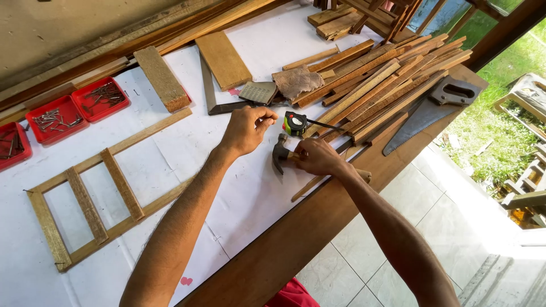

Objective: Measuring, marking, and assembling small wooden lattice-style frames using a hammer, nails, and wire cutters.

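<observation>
I see my right hand (pixel 317 157) wrapped around the handle of a claw hammer (pixel 280 153), fingers curled tight just behind the dark steel head, which rests on the white sheet near the middle of the view. My left hand (pixel 245 129) hovers at about eleven o'clock from the hammer, thumb and fingertips drawn together in a pinch; whatever sits between them is too small for me to make out. Just beside it, at one o'clock from the hammer, lies a green and black tape measure (pixel 294 123).

The workbench (pixel 318 219) is a long wooden top covered with white paper (pixel 244 187), its bare brown edge running diagonally toward the lower left. At nine o'clock a ladder-like wooden frame (pixel 94 196) lies flat on the paper. Red trays of nails (pixel 77 108) sit at ten o'clock along the back, and at eleven o'clock there are a thick wooden block (pixel 162 78) and a flat board (pixel 223 59). A loose pile of wooden slats (pixel 378 85) spreads out at two o'clock, with a handsaw (pixel 432 111) lying along the bench edge next to it. A steel square (pixel 219 102) lies just beyond my left hand.

Below the bench I see pale floor tiles (pixel 398 227); at three o'clock, outside the open side, there is sunlit grass (pixel 500 131).
</observation>
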